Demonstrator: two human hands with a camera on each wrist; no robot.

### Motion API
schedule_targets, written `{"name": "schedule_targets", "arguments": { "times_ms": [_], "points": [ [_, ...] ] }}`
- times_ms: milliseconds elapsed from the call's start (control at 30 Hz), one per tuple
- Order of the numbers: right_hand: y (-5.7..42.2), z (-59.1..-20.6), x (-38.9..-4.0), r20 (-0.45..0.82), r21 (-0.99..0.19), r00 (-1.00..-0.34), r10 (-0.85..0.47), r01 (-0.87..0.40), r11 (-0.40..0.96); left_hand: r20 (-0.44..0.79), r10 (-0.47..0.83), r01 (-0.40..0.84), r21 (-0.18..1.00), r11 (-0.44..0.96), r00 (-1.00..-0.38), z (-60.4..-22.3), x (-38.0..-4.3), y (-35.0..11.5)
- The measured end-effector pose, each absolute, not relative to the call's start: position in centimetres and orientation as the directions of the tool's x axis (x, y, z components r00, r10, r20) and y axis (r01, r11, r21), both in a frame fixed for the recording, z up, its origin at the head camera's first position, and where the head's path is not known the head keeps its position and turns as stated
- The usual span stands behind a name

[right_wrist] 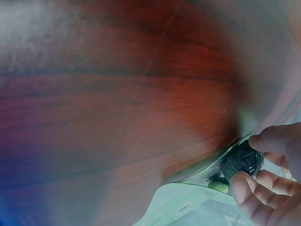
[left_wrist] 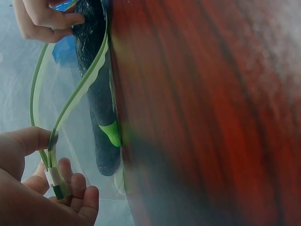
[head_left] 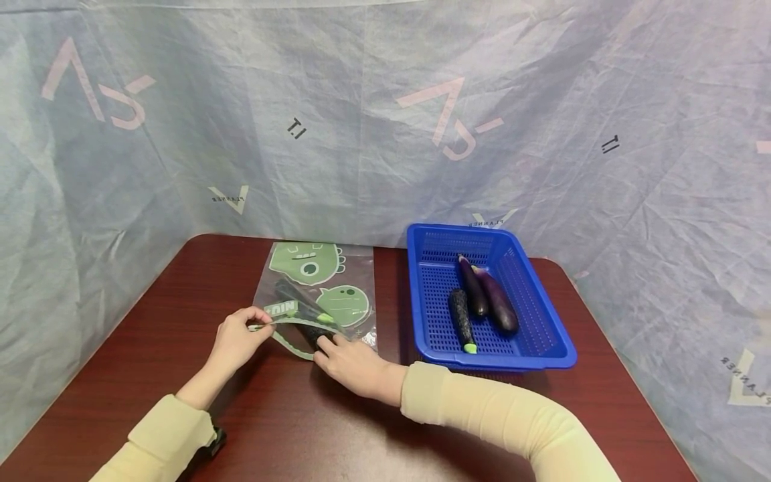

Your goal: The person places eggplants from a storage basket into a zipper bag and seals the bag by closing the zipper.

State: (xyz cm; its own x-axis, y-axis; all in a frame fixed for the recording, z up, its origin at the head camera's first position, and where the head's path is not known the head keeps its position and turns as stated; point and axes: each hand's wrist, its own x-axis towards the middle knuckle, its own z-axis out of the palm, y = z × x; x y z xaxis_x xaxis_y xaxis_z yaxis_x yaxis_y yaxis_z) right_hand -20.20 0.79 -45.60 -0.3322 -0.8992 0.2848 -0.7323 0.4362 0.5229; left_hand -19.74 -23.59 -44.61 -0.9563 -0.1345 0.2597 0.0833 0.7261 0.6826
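Observation:
A clear zip bag point(head_left: 355, 258) with green dinosaur prints lies on the table, its mouth held apart toward me. My left hand point(head_left: 239, 337) pinches the left end of the bag's green zip, by the white slider point(left_wrist: 52, 176). My right hand point(head_left: 355, 368) holds the near end of a dark, bumpy cucumber point(left_wrist: 89, 52) between thumb and fingers. That cucumber reaches through the bag's mouth, green tip inward. Deeper inside, under the plastic, lies a second dark cucumber point(head_left: 295, 294). In the right wrist view, fingertips surround the blunt end of the held cucumber point(right_wrist: 242, 160).
To the right stands a blue perforated basket point(head_left: 421, 351). Inside it are a slim eggplant point(head_left: 472, 288), a thicker eggplant point(head_left: 496, 301) and another cucumber point(head_left: 461, 318). A printed grey cloth point(head_left: 361, 120) hangs behind the reddish-brown table point(head_left: 289, 428).

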Motion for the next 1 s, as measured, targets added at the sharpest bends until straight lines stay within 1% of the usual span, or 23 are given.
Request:
{"name": "schedule_targets", "arguments": {
  "times_ms": [233, 367, 600, 1000],
  "points": [
    [-0.1, -45.4, -20.6, 0.285, 0.520, -0.338, -0.897, -0.732, 0.440, 0.259, -0.138, 0.081, 0.685, 0.724, -0.956, -44.4, -19.8, -23.5],
    [-0.7, -45.3, -20.7, 0.309, 0.538, -0.333, -0.891, -0.712, 0.452, 0.251, -0.134, 0.081, 0.693, 0.716, -0.959, -44.3, -19.6, -23.4],
    [-1.5, -45.5, -21.0, 0.331, 0.548, -0.353, -0.875, -0.683, 0.483, 0.260, -0.134, 0.085, 0.686, 0.723, -0.956, -44.3, -19.7, -23.2],
    [-2.5, -45.9, -21.7, 0.334, 0.590, -0.339, -0.880, -0.653, 0.475, 0.255, -0.130, 0.084, 0.686, 0.723, -0.958, -44.3, -19.8, -23.1]
  ]
}}
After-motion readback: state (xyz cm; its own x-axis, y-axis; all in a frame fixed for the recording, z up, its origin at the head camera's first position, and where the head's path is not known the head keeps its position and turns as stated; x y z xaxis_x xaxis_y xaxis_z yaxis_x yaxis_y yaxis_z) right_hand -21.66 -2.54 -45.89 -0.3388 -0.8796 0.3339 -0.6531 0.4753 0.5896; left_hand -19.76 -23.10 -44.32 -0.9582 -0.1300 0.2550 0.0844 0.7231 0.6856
